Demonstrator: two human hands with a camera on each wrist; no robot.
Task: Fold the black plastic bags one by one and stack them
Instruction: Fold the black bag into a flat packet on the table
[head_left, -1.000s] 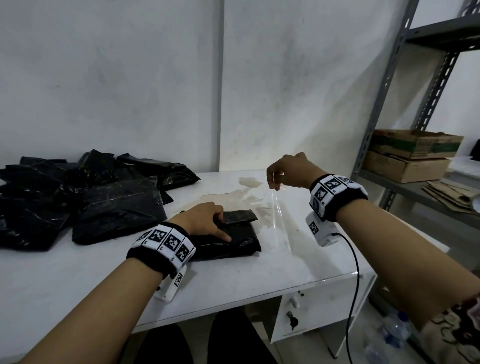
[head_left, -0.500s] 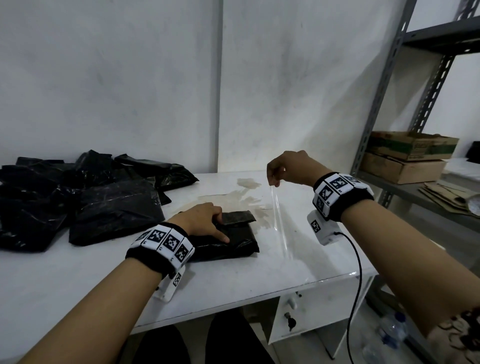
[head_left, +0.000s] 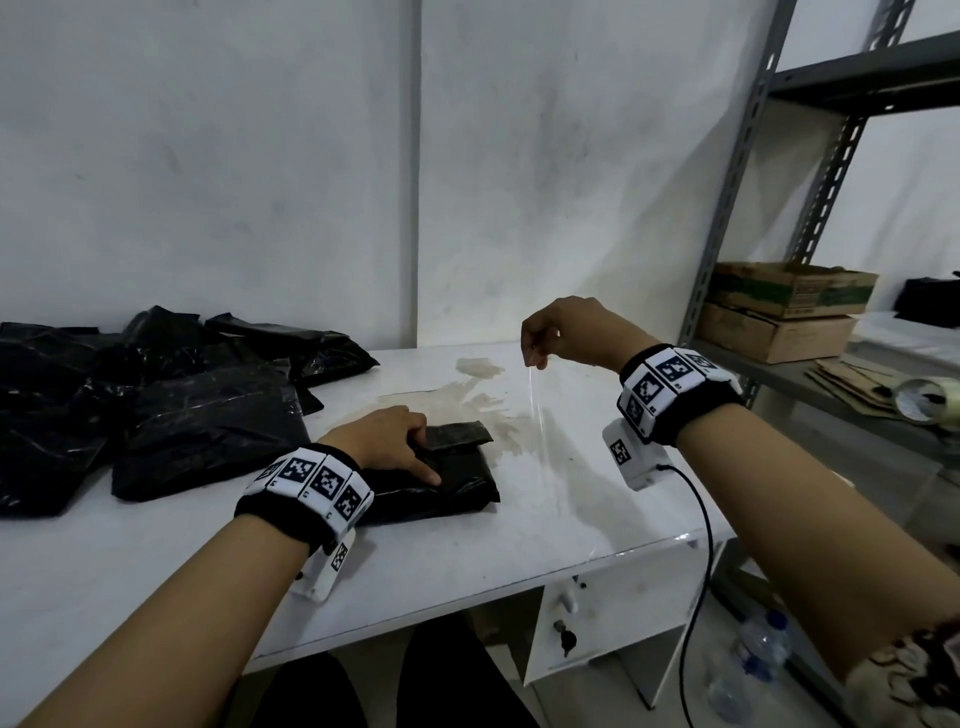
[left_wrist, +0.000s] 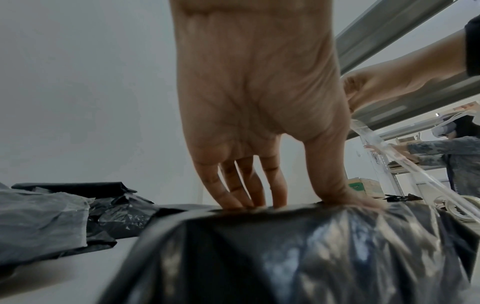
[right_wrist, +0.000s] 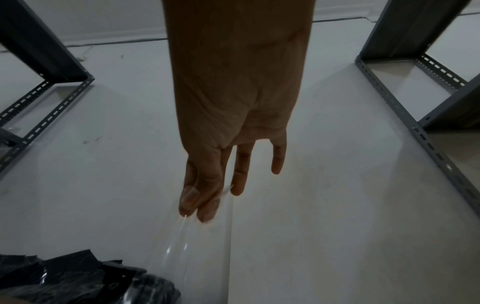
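The right hand (right_wrist: 228, 144) pinches a clear plastic strip (right_wrist: 197, 246) between thumb and forefinger above crumpled black bags (right_wrist: 78, 281) at lower left.

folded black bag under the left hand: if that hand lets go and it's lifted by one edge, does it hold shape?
Probably not. The folded black bag is thin, crinkled film, so likely floppy and light. Its top flap already stands up beside the left hand pressing it, suggesting springback. Glossy surface: may slip.

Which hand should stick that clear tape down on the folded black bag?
The right hand, probably. It already pinches the tape strip, raised just right of the folded bag. The left hand is busy pressing the bag flat, so letting go might let it unfold.
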